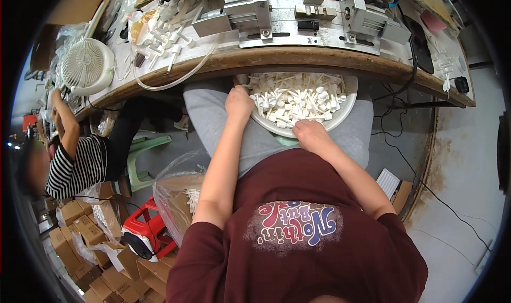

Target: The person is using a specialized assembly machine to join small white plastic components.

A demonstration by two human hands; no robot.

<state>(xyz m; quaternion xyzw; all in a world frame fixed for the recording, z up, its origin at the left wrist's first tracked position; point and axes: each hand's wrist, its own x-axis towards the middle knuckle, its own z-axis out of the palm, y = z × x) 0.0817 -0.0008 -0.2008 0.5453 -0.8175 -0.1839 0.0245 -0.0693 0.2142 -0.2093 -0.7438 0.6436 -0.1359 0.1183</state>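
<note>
A round white plastic basin (348, 107) rests on my lap under the table's front edge. It is heaped with small white plastic parts (298, 98), many with a stem and a wider head. My left hand (240, 101) is closed at the basin's left rim, with its fingertips partly hidden. At the near rim my right hand (311, 134) is closed too, its fingers curled over the edge beside the parts. Whether either hand also pinches a small part cannot be made out.
A metal clamping fixture (314, 29) stands on the wooden workbench (234, 63). White parts (165, 44), a hose (175, 83) and a white fan (88, 66) are to its left. A co-worker in a striped shirt (80, 167) sits at left, near a red stool (151, 226) and cardboard boxes (85, 234).
</note>
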